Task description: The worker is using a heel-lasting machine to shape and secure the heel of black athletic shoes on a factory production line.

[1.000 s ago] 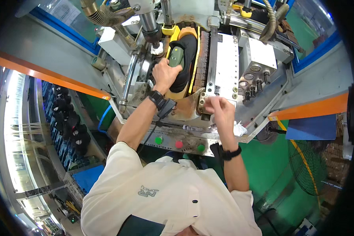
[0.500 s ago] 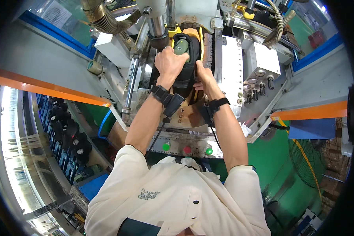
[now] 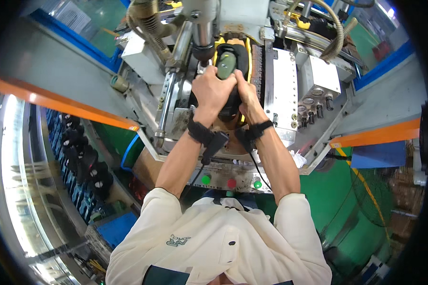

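Observation:
A black shoe upper [image 3: 231, 105] lies in the machine with a green shoe last [image 3: 226, 65] showing in its opening. My left hand [image 3: 212, 90] wraps over the left side of the upper, thumb towards the last. On the opposite side my right hand [image 3: 248, 95] is closed along the upper's edge, its thumb beside the left one near the last's lower end. Both palms hide part of the upper. Yellow machine parts [image 3: 248, 47] flank it, and a metal rod with a black tip [image 3: 203, 51] stands just beyond my left hand.
White blocks with gauges and knobs [image 3: 318, 85] stand on the right. Along the near edge runs a panel with green and red buttons [image 3: 231, 183]. Orange-edged guards [image 3: 66, 103] rise at both sides. Black shoes [image 3: 88, 159] sit on a rack at lower left.
My hands have come closer together around the upper, the right one shifting up and inward. The whole view has shifted slightly, so the machine appears a little further right.

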Available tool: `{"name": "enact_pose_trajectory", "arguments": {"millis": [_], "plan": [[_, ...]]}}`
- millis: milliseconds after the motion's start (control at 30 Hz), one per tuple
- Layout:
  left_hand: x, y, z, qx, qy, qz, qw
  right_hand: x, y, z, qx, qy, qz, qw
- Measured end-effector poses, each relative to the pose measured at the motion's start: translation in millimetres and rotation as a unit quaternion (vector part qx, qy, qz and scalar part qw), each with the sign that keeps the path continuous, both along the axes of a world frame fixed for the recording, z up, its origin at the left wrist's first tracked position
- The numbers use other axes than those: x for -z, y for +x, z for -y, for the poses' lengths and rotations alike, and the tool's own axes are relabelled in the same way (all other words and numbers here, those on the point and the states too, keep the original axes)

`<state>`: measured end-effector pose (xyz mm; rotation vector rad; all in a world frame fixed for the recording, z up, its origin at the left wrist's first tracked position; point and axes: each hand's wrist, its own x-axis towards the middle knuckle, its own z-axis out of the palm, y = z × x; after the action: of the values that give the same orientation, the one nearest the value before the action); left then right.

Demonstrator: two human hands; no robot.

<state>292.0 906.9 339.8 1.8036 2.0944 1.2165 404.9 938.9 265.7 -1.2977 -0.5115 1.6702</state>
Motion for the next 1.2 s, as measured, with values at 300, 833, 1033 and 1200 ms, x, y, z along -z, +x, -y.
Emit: {"name": "enact_pose_trajectory", "arguments": {"millis": [300,833,1033,1200], "plan": [[-69,1,210,0.157,0.24,0.035,0.957,-33,50,133,-0.07,0.238,-0.243,0.938],[-54,31,478,-0.107,0.006,0.116,0.987,-26,10,279,-0.467,0.223,-0.39,0.762],[-39,35,590,-0.311,0.095,0.055,0.944,-52,-82,384,-0.606,0.234,-0.445,0.616],[-24,6,713,-0.369,0.14,0.23,0.89,-54,-187,482,-0.668,0.396,-0.282,0.563]]}}
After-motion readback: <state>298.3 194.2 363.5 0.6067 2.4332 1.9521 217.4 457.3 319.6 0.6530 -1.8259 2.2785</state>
